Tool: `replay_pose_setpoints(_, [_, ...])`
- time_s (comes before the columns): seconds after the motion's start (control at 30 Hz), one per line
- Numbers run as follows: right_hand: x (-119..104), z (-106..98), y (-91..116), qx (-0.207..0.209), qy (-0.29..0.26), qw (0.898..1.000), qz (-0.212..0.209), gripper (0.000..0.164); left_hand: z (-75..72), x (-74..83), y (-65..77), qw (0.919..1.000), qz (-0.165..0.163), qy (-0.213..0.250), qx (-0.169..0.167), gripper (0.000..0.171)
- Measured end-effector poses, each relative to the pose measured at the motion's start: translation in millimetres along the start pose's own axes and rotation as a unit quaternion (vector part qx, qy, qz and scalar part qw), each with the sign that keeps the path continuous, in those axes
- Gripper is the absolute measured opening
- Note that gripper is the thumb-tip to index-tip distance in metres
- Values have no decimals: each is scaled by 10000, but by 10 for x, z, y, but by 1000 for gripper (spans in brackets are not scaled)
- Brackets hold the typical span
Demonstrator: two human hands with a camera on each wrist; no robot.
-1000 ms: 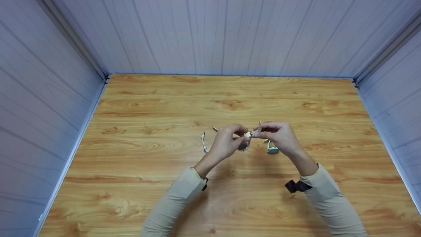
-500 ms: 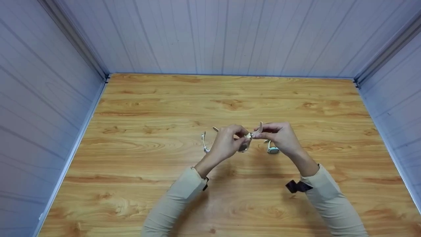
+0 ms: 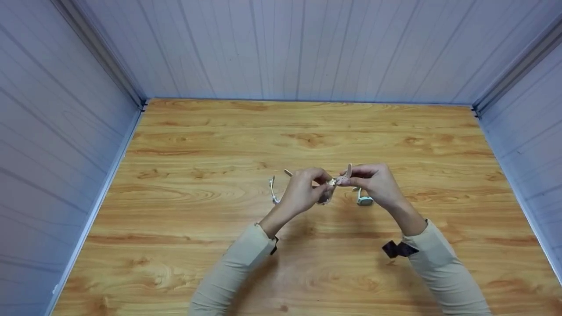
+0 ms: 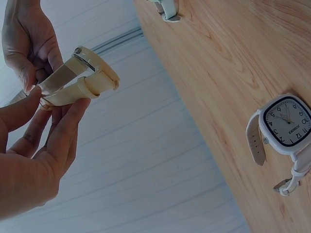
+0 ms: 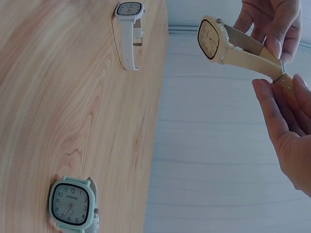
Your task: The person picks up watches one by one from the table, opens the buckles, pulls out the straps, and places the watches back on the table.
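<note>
A cream wristwatch (image 5: 209,39) is held up off the table between both hands, its strap closed into a loop through the metal buckle (image 5: 283,68). My left hand (image 3: 303,188) pinches the strap close to the buckle between thumb and fingers. On the other side, my right hand (image 3: 373,181) grips the strap's free end (image 3: 349,170), which sticks up past the fingertips. The square dial faces away in the left wrist view, where the watch case (image 4: 99,73) shows side-on. In the head view the left fingers partly hide the watch.
A white wristwatch (image 4: 286,121) lies on the wooden table (image 3: 210,263) left of the hands, its strap unfastened. A mint green wristwatch (image 3: 364,200) rests to the right, under the right hand. Pale panel walls (image 3: 281,48) border the table at the back and sides.
Both hands have sunk very slightly with the cream wristwatch. The strap's free end at the right hand has shifted a little right and down. The two watches on the table stay put.
</note>
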State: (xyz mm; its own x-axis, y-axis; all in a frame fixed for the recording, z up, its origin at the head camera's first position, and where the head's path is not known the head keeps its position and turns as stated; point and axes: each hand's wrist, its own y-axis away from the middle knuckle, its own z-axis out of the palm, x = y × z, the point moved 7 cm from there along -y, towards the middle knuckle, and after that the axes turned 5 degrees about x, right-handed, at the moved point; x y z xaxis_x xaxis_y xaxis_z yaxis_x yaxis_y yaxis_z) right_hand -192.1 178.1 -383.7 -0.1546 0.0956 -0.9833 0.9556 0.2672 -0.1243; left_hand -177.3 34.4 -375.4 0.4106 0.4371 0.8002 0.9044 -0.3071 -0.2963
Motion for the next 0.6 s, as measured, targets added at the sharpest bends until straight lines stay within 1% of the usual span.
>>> replay_pose_setpoints(0.17, [-12,-4,1,113,-117,9999,-19,21,7,-10,3,9998,-167,143,-14,12])
replay_pose_setpoints(0.23, [-18,-6,1,168,-162,9997,-21,21,4,-11,3,9993,-263,280,-8,15])
replay_pose_setpoints(0.33, [-15,-18,1,270,-78,9996,-3,20,-2,-7,-2,9983,-338,479,26,16])
replay_pose_setpoints(0.43, [-11,-25,1,330,-65,9994,17,19,1,1,-15,9980,-305,560,49,13])
replay_pose_setpoints(0.6, [-6,-16,1,301,-166,9994,13,18,23,29,-38,9993,-129,362,21,6])
